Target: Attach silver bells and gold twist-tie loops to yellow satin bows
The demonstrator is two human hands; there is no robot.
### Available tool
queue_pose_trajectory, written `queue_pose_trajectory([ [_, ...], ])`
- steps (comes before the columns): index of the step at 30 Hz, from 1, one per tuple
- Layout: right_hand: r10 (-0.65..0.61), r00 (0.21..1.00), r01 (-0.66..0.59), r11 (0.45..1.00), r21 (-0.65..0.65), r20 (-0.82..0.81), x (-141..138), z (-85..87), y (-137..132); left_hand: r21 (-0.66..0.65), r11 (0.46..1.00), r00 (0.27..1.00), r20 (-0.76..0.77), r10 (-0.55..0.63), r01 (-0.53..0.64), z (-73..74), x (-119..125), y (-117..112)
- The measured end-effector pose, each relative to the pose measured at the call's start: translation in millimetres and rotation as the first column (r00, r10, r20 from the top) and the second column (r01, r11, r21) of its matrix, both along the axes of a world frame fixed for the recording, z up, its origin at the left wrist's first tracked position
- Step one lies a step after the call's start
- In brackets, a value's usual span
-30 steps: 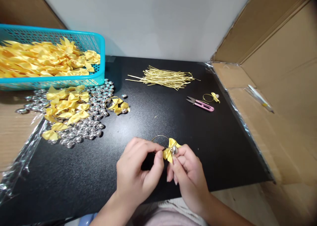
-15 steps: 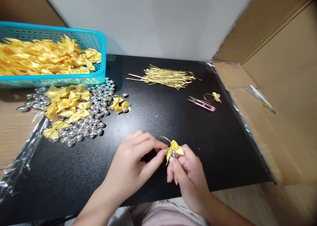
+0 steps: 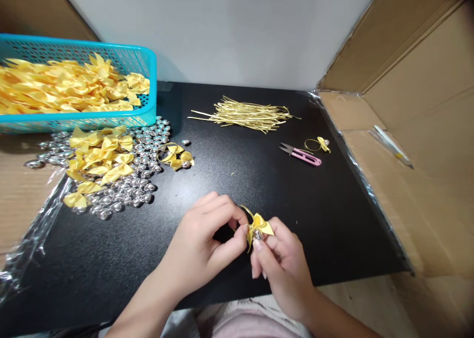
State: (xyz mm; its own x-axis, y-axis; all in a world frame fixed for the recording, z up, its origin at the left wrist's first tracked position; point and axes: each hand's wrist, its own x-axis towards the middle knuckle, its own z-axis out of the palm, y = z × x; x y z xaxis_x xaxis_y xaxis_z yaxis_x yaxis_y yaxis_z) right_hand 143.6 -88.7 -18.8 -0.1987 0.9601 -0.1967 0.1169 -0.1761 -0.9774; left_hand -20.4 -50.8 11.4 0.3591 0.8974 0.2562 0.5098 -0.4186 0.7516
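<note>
Near the front edge of the black table [image 3: 207, 175], both hands meet at a yellow ribbon bow [image 3: 261, 224]. A silver bell-like bead [image 3: 258, 235] sits at the bow's front, and a thin gold cord [image 3: 247, 209] loops up behind it. My right hand [image 3: 283, 256] pinches the bow and bead between thumb and fingers. With thumb and index finger closed together, my left hand [image 3: 207, 234] grips the gold cord at the bow's left side. The cord's end inside those fingertips is hidden.
A turquoise basket [image 3: 150, 81] of yellow bows stands back left, above silver beads [image 3: 129, 195] and loose bows [image 3: 99, 155]. Gold cords [image 3: 252, 115] lie at the back. Pink thread snips [image 3: 305, 156] and a looped bow [image 3: 323, 143] lie right. Cardboard [image 3: 414, 81] walls the right side.
My left fingertips have curled tighter on the cord beside the bow. The bow and bead have shifted slightly down and left with my right hand.
</note>
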Motion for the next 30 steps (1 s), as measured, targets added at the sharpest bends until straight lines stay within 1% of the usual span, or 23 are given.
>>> queue_pose_trajectory([
  [5, -0.016, 1.000, 0.016, 1.000, -0.010, 0.023, 0, 1.7, 0, -0.024, 1.000, 1.000, 0.011, -0.007, 0.007, 0.1, 0, 0],
  [11, -0.056, 0.997, 0.057, 0.998, -0.015, 0.046, -1, -0.5, 0, -0.023, 1.000, 1.000, 0.013, -0.006, 0.006, -1.1, 0, -1],
  [16, -0.085, 0.996, 0.085, 0.996, -0.026, 0.013, -1, -4.3, -4, -0.017, 1.000, 1.000, -0.007, -0.007, 0.007, -1.2, 1, -1],
  [24, -0.146, 0.988, 0.143, 0.988, 0.058, 0.052, -1, -10.1, -5, 0.062, 0.998, 0.999, -0.039, 0.030, -0.027, -2.1, 4, -2],
  [26, -0.140, 0.989, 0.138, 0.989, 0.046, 0.056, -2, -10.0, -6, 0.094, 0.994, 0.997, -0.060, 0.057, -0.051, -3.1, 5, -3],
  [30, -0.081, 0.995, 0.082, 0.997, -0.011, 0.057, -4, -6.4, -5, 0.139, 0.987, 0.991, -0.097, 0.097, -0.083, -4.1, 7, -4],
])
